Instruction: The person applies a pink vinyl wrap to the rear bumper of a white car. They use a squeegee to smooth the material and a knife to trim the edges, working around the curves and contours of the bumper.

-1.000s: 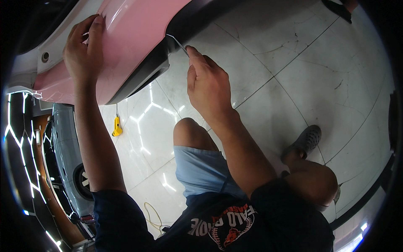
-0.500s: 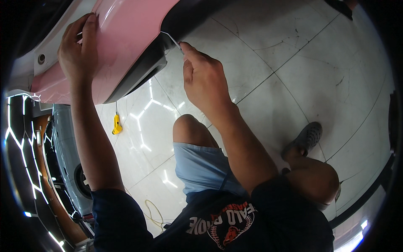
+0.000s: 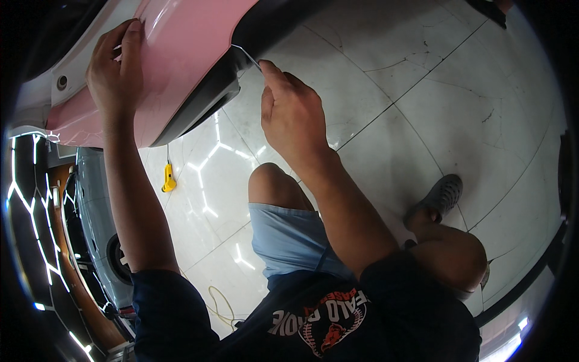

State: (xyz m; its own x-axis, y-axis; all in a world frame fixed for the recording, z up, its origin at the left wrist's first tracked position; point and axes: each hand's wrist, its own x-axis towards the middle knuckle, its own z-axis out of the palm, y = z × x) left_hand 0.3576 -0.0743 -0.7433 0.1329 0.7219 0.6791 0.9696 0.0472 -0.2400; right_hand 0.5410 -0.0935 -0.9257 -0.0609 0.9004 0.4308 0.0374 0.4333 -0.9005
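A glossy pink car panel (image 3: 181,54) fills the upper left, bordered below by black trim (image 3: 202,105). My right hand (image 3: 295,114) is closed round a slim metal pick (image 3: 249,56) with a bent end. Its tip touches the pink panel's edge beside the dark wheel arch (image 3: 265,24). Higher up at the left, my left hand (image 3: 114,72) meets the panel with thumb and fingers bent together in a pinch. What lies between those fingertips, if anything, is too small to make out.
On the pale tiled floor (image 3: 374,145) lies a yellow hand tool (image 3: 168,177) with a cord. A thin yellowish hose or cable (image 3: 220,304) loops near my left side. Another car, grey-blue (image 3: 93,199), stands at the far left. A dark shoe (image 3: 491,11) shows at the top right.
My left hand has shifted very slightly to the right along the panel. My right hand has moved a touch left, with the pick's tip staying at the panel edge.
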